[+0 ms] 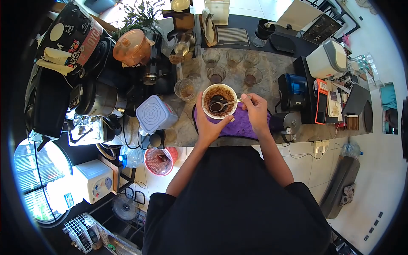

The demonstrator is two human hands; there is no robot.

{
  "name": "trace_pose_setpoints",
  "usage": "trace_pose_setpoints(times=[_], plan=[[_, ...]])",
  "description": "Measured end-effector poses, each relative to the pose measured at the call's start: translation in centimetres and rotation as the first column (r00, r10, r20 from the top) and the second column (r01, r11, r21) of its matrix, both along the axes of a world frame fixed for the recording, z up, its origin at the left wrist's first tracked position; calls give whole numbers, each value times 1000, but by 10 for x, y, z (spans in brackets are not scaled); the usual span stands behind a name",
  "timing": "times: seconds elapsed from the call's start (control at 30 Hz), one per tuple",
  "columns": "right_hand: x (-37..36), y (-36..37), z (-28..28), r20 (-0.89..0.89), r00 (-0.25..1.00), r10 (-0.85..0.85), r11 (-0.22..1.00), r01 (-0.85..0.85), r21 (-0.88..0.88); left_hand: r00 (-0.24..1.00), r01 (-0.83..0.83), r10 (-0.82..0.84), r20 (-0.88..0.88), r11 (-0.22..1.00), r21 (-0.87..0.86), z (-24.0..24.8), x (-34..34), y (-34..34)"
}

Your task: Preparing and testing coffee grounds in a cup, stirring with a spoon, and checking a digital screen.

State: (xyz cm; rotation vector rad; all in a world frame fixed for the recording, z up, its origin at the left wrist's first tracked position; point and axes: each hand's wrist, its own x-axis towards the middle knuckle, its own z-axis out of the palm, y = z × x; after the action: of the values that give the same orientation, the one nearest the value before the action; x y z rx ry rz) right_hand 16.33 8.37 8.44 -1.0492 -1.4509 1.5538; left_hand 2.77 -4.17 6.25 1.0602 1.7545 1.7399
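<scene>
My left hand [208, 125] is wrapped round a white cup [233, 92] at its left and near sides. Dark brown coffee grounds coat the cup's inner wall, and dark liquid lies at the bottom. Between the fingers of my right hand [256, 111] is the handle of a metal spoon [217, 106], whose bowl is down inside the cup. A purple cloth [244, 126] lies on the counter beneath the cup. Just to the cup's left stands a glass [185, 89] with brown residue.
Several glasses, some with brown residue, stand beyond the cup, including one glass [253, 76]. A lidded square container [155, 114] sits left; a grinder with an orange hopper [132, 47] is behind it. Right are a blue-black printer [292, 92] and a dark cylindrical device [285, 123]. A pink basket [160, 161] stands below.
</scene>
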Motion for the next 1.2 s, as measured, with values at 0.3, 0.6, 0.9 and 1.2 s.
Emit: trace_pose_setpoints(times=[0.3, 0.6, 0.9, 1.2], plan=[[2, 3, 7, 31, 999, 15, 999, -17, 44, 999, -39, 39, 22, 999, -5, -2, 0, 0], [-4, 1, 24, 192, 981, -29, 885, -64, 460, 999, -34, 34, 33, 999, -16, -10, -1, 0], [2, 3, 37, 174, 984, -35, 559, -125, 820, 999, 11, -11, 35, 1000, 10, -9, -3, 1], [7, -1, 39, 150, 989, -11, 564, -118, 817, 996, 39, -41, 82, 999, 26, -13, -5, 0]])
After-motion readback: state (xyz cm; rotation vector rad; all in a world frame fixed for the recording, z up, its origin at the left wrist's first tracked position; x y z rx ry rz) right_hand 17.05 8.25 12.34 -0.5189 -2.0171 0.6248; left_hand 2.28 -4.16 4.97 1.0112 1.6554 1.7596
